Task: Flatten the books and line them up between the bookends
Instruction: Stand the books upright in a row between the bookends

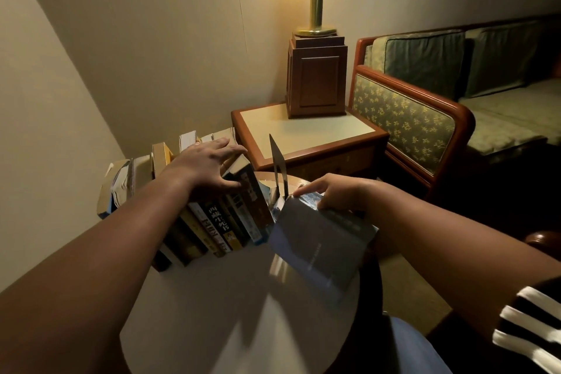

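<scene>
Books (212,222) in a leaning row on the round pale surface (227,297), just left of the black bookend (279,167), spines toward the camera. Left hand (209,164) laid over the tops of the row, fingers spread, thumb down against the outermost spine, the one nearest the bookend. Right hand (337,191) just below and right of the bookend, fingers curled round the top edge of a dark book (318,243), held tilted with its cover up, one corner close to the foot of the bookend. Both forearms bare; a black sleeve with white stripes (528,328) low and far right of the bookend. Behind the bookend, a wooden side table (303,130) with a pale top, carrying a lit lamp (315,79) on a square wooden base. Farther right of the bookend, a wood-framed sofa (425,106) with green patterned cushions. Plain cream walls beyond. White Chinese characters on one dark spine left of the bookend, beginning 西藏; other spine lettering too blurred to read.
</scene>
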